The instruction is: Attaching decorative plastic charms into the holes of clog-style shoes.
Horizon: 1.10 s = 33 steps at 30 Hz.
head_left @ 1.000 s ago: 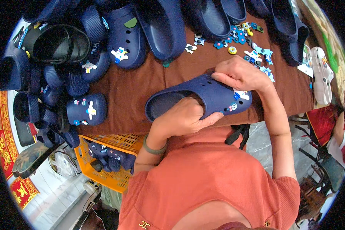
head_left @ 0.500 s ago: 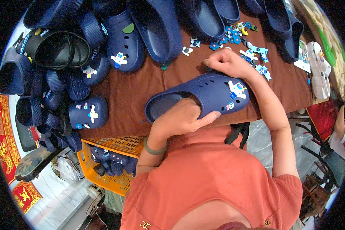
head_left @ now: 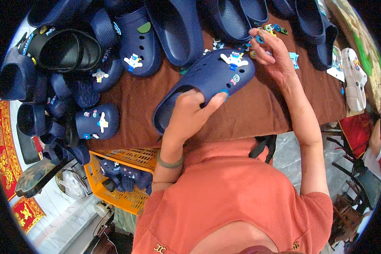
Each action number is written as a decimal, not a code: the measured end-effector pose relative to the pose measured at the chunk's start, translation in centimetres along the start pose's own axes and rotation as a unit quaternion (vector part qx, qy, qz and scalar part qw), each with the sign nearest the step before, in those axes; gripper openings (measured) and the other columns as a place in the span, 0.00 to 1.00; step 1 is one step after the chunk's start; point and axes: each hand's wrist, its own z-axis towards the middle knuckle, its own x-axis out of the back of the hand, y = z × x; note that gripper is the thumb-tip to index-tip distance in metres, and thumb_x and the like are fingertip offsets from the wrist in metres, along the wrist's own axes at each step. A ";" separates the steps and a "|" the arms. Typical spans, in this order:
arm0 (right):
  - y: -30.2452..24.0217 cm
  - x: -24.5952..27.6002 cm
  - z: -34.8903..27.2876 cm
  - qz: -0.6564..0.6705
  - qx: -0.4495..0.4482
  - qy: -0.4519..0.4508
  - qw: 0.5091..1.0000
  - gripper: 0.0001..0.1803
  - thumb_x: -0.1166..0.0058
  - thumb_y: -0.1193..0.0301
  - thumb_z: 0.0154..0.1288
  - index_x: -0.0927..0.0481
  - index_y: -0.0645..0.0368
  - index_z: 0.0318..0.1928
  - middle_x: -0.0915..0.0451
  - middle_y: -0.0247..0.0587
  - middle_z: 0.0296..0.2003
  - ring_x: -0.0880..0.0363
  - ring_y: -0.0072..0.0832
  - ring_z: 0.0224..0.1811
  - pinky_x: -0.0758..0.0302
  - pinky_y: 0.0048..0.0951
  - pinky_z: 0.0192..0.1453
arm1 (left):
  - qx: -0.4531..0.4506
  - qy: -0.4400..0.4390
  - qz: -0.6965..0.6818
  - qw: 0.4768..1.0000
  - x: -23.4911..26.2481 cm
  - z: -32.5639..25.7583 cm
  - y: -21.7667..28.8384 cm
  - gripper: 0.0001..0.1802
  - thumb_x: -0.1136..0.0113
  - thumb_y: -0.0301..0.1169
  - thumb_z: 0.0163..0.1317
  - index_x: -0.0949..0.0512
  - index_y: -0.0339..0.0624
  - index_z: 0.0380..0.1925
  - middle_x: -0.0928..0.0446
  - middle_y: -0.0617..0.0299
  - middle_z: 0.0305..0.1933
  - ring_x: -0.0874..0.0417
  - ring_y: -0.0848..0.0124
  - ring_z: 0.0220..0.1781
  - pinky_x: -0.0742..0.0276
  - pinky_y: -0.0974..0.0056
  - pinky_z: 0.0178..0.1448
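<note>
Now that the shoe (head_left: pixel 209 79) has swung toe-outward over the brown cloth (head_left: pixel 258 111), I see only the left hand (head_left: pixel 192 111) steadying it, pinching its side. The right hand (head_left: pixel 274 57) hovers half-curled by the charms (head_left: pixel 269 28), its grip unclear.

Grey marbled floor (head_left: pixel 287 165), dark chair (head_left: pixel 369 186)

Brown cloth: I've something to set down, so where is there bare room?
Bare cloth shows between the small decorated clog and the held clog, from there to the right forearm, and on to the white clog. Crowded: the far edge and left side, with navy clogs, and around the right hand, with loose charms.
</note>
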 end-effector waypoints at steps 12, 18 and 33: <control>0.8 -0.6 -0.9 0.113 -0.068 -0.106 0.986 0.16 0.51 0.70 0.72 0.27 0.64 0.55 0.23 0.38 0.37 0.40 0.13 0.22 0.40 0.15 0.25 | 0.009 -0.039 0.031 0.999 0.0 0.2 0.0 0.32 0.55 0.47 0.72 0.26 0.30 0.17 0.28 0.38 0.20 0.23 0.42 0.26 0.33 0.48 0.29; 0.3 -1.1 -1.4 0.159 -0.116 -0.171 0.965 0.13 0.50 0.65 0.71 0.23 0.61 0.48 0.23 0.35 0.35 0.38 0.15 0.24 0.41 0.17 0.24 | -0.004 -0.036 0.017 0.999 -0.2 0.0 -1.1 0.33 0.55 0.48 0.72 0.27 0.30 0.15 0.29 0.38 0.19 0.25 0.41 0.25 0.34 0.47 0.29; 0.0 -3.3 -4.0 -0.735 0.277 -0.219 0.579 0.32 0.36 0.63 0.53 0.27 0.54 0.60 0.26 0.39 0.29 0.23 0.37 0.32 0.25 0.37 0.35 | -0.002 -0.046 0.025 0.999 0.2 0.1 -0.5 0.26 0.51 0.43 0.71 0.23 0.32 0.21 0.24 0.39 0.25 0.22 0.42 0.30 0.30 0.47 0.32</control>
